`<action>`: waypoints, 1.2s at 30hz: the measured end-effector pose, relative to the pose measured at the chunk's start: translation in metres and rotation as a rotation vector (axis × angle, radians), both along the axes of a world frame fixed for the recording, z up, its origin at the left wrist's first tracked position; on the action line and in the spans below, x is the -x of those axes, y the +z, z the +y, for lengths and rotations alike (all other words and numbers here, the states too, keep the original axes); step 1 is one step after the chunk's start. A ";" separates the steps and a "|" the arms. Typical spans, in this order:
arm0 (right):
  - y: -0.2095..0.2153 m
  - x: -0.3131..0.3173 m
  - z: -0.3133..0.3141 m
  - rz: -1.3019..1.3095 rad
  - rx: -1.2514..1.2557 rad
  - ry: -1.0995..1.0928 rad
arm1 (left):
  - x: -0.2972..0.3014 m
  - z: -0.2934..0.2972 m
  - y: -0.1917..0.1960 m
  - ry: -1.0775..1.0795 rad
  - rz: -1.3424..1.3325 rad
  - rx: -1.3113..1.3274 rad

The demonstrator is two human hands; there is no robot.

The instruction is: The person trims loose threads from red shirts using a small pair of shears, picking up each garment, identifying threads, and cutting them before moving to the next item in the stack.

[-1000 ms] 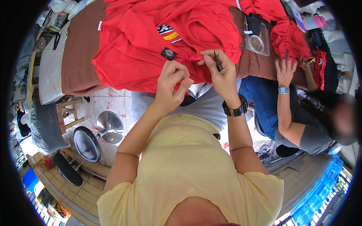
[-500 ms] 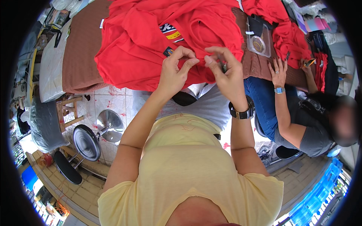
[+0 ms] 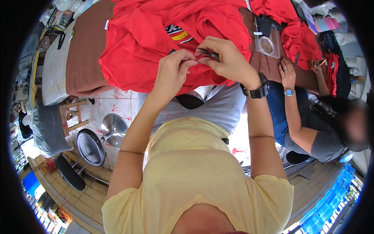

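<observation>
A red garment with a coloured printed patch lies bunched over the table in front of me. Above its near part, my left hand is closed in a pinch at thumb and forefinger; what it pinches is too small to make out. Close against those fingertips, my right hand grips small dark thread snips. Their two blades point left, slightly apart, toward the left fingertips. Both hands nearly touch.
A brown cloth covers the table. To the right stands a clear plastic box with a round item. A co-worker's hand rests beside more red fabric; their other hand holds an orange-handled tool. A tipped stool is at left.
My hands have come together, the left moving slightly left and down. My right hand has turned inward, and the snips now point at the left fingertips. The co-worker's hand shifted slightly.
</observation>
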State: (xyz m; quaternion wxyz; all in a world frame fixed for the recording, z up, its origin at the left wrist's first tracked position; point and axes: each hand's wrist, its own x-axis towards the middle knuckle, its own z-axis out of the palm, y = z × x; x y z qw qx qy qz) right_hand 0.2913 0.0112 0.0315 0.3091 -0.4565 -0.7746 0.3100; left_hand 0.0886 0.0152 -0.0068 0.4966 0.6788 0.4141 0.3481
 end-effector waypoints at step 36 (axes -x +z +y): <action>-0.031 0.023 -0.049 0.344 0.510 -0.424 | -0.025 -0.012 -0.036 0.039 -0.332 -0.091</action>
